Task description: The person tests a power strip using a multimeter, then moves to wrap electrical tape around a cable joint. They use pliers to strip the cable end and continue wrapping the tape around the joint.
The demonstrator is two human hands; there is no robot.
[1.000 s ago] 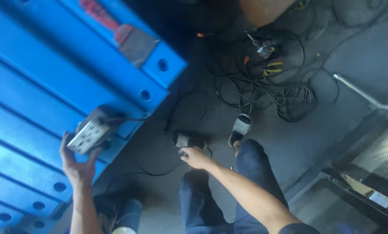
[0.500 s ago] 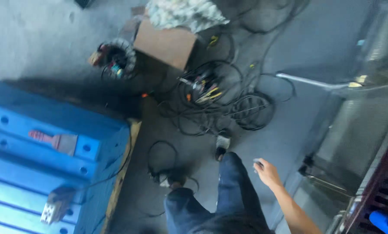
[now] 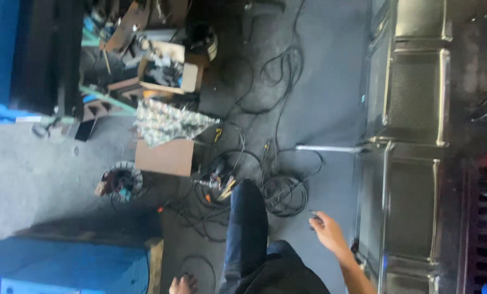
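Camera's been swung off the blue bench (image 3: 64, 269); right hand (image 3: 329, 234) hangs loosely open past the cable coil (image 3: 284, 193), left hand (image 3: 182, 285) grip can't be told. Cables best stepped over.

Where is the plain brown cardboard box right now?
In the head view, the cardboard box sits on the floor left of centre, just below the crumpled patterned sheet and beside the tangle of black cables.

At the centre of the frame you see tangled black cables (image 3: 265, 163) across the grey floor (image 3: 330, 98). Left of them sits a cardboard box (image 3: 164, 157) under patterned cloth (image 3: 167, 122), with a wire coil (image 3: 121, 182) farther left. Metal mesh panels (image 3: 415, 92) fill your right side.
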